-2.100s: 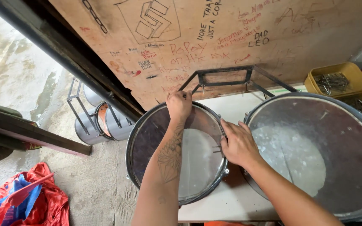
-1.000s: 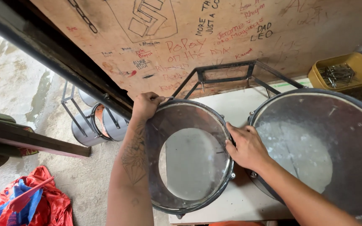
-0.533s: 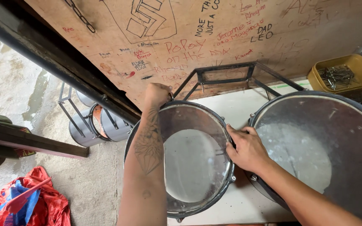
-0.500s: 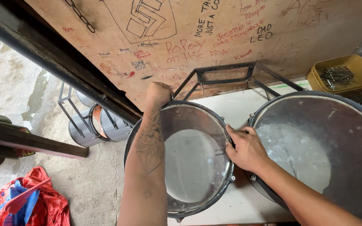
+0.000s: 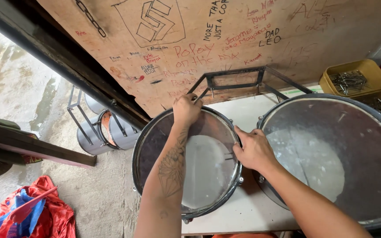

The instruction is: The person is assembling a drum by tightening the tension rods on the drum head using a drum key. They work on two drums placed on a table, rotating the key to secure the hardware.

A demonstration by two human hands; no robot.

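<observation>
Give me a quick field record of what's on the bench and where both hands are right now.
Left hand: gripping the far rim of the smaller drum
Right hand: on that drum's right rim
Larger drum: right of the smaller one, on the white tabletop
Metal frame: behind the drums, against the scribbled plywood board
Yellow trays: far right, holding metal hardware
Floor: drums in a rack; red and blue cloth
</observation>
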